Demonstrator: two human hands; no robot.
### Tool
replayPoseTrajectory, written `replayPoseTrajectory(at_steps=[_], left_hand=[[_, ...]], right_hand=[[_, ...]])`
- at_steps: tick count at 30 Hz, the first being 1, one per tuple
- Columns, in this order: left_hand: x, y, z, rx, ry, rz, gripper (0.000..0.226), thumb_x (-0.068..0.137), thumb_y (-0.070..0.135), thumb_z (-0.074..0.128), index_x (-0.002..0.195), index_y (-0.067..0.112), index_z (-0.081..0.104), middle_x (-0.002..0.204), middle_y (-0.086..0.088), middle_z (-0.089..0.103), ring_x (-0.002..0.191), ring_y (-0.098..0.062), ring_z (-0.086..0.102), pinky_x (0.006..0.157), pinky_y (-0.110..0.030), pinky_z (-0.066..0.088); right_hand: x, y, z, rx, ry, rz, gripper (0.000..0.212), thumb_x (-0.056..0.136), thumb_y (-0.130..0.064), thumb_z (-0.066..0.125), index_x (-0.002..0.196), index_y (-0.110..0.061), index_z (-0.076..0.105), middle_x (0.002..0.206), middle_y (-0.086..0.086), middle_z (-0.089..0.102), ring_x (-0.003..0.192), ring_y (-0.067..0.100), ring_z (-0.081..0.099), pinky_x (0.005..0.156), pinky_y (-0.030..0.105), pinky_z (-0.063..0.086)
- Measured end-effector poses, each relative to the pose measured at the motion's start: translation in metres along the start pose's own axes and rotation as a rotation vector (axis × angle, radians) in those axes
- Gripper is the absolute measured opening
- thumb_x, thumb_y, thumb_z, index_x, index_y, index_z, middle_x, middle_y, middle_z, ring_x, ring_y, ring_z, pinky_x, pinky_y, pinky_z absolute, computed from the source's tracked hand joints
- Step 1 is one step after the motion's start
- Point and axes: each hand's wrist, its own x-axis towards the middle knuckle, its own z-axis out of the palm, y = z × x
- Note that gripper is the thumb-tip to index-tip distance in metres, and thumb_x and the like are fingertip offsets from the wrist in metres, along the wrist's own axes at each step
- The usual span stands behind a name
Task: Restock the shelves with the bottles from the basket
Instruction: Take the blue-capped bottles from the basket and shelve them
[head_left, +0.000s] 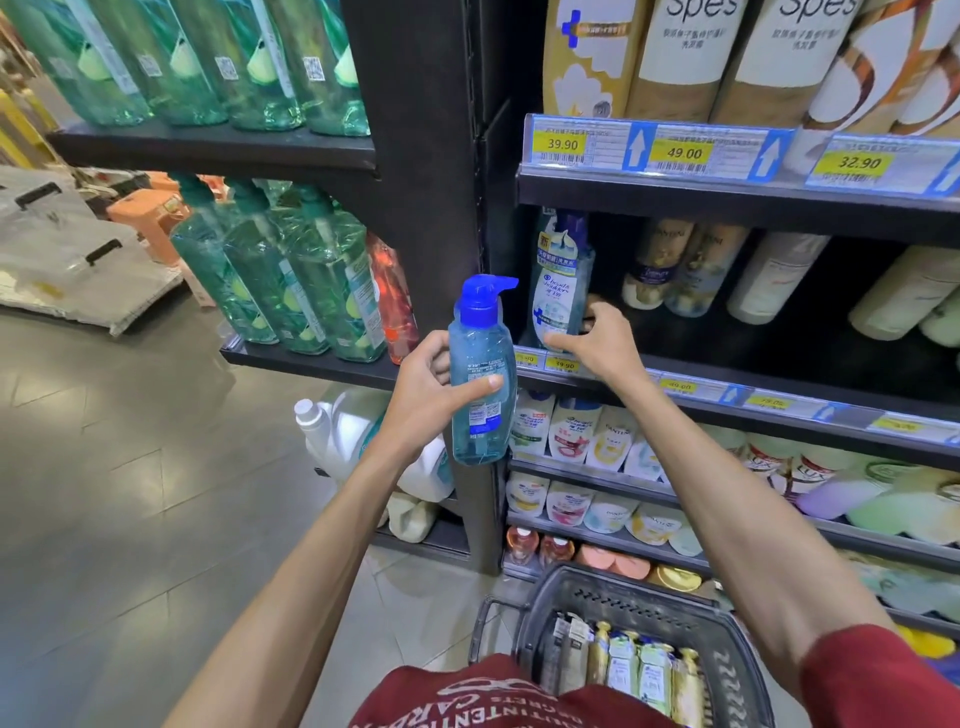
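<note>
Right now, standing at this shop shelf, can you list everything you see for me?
blue pump bottle: one, clear blue with a blue pump, held upright at mid-view
Head & Shoulders bottle: one, white and blue, left end of the middle shelf
basket: one, dark grey, low in view beneath the arms
basket bottles: several, gold and pale green, standing in the basket
green bottles: several, clear green, two shelves on the left
price tags: several, yellow on blue strips, shelf edges
refill pouches: several, mostly white, lower shelves
white jug: one, white, low left shelf
left hand: one, grips the blue pump bottle
right hand: one, holds the Head & Shoulders bottle's base
</note>
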Motion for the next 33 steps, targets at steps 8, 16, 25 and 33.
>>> replayPoseTrajectory(at_steps=[8,16,25,33], left_hand=[[0.002,-0.002,-0.004,0.023,0.010,0.007,0.046,0.080,0.008,0.085,0.117,0.005,0.058,0.107,0.000,0.077,0.098,-0.017,0.075,0.078,-0.024,0.057],[0.003,0.000,-0.006,0.035,-0.006,0.009,0.045,0.081,0.006,0.084,0.117,0.005,0.058,0.109,-0.003,0.077,0.101,-0.020,0.074,0.080,-0.027,0.058],[0.002,0.004,-0.009,0.059,-0.022,0.017,0.044,0.081,0.004,0.083,0.118,0.004,0.058,0.105,0.001,0.078,0.094,-0.012,0.074,0.075,-0.018,0.056],[0.005,0.006,-0.009,0.063,-0.044,0.017,0.045,0.081,0.006,0.084,0.118,0.005,0.059,0.107,-0.001,0.077,0.097,-0.015,0.074,0.077,-0.021,0.056]], right_hand=[[0.011,0.005,0.001,-0.108,0.127,0.086,0.054,0.070,-0.041,0.089,0.068,-0.019,0.040,0.070,-0.010,0.046,0.058,0.001,0.041,0.042,0.017,0.027],[0.023,0.005,0.005,-0.007,0.098,0.084,0.038,0.075,-0.033,0.087,0.065,-0.016,0.054,0.069,-0.009,0.056,0.057,0.004,0.051,0.042,0.006,0.033],[0.020,-0.005,0.008,0.060,0.128,0.083,0.050,0.077,-0.028,0.086,0.115,-0.003,0.066,0.115,0.013,0.072,0.101,0.024,0.069,0.086,0.038,0.058],[0.019,-0.006,0.010,-0.023,0.168,0.113,0.053,0.076,-0.035,0.085,0.113,0.000,0.069,0.112,0.013,0.073,0.097,0.023,0.070,0.078,0.035,0.058]])
